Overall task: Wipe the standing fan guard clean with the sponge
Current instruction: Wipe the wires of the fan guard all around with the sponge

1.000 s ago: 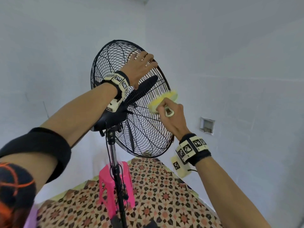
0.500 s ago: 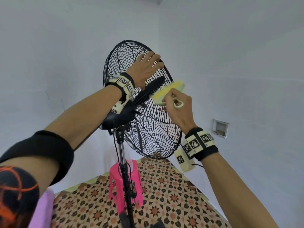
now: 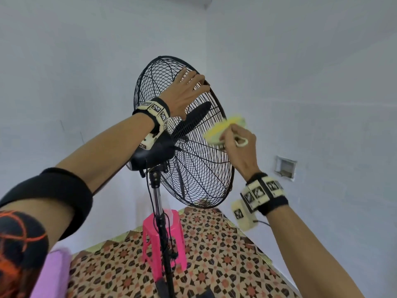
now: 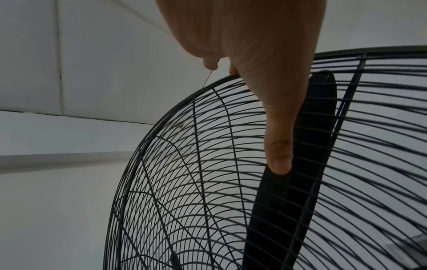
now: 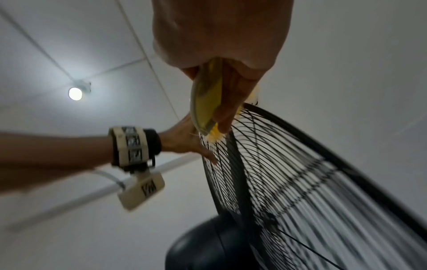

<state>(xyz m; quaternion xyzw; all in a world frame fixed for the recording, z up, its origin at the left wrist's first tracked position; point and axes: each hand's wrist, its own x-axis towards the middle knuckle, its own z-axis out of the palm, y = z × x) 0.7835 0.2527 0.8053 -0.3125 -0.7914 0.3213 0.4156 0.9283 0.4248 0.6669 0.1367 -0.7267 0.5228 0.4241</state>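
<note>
The yellow sponge (image 3: 223, 130) (on a pale plastic holder) is pressed against the black fan guard (image 3: 193, 168), gripped by the right hand (image 3: 240, 147), while the guard's top rim is steadied by the left hand (image 3: 182, 93), fingers extended.

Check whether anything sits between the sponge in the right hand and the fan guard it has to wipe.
Nothing visible does. The right hand grips the sponge, which already lies against the fan guard near its upper right rim. The left hand rests on the guard's top, off to the side.
</note>
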